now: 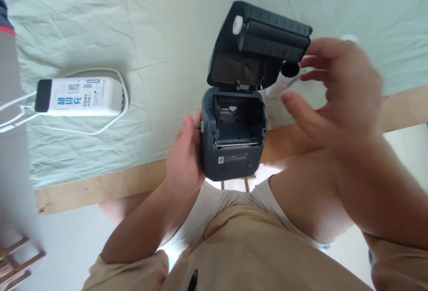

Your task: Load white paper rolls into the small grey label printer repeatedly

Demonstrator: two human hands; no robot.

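Observation:
A dark blue-grey label printer (234, 157) is gripped at its left side by my left hand (185, 155), fingers wrapped around the casing. Its hinged lid (264, 43) stands raised, baring a roller inside the lid and a hollow paper bay without a roll. To the right of the lid, a small white roll (279, 85) with a dark hollow core rests on the cloth. My right hand (341, 86), slightly blurred, is beside this roll with thumb and fingers apart. The fingertips are at the roll's edge; whether they touch it I cannot tell.
Green cloth (160, 23) covers the surface, ending at a wooden edge (100, 186) near my lap. A white power bank or charger (80, 96) with a looped white cable lies at left. Behind my right hand a round white object (350, 38) partly shows.

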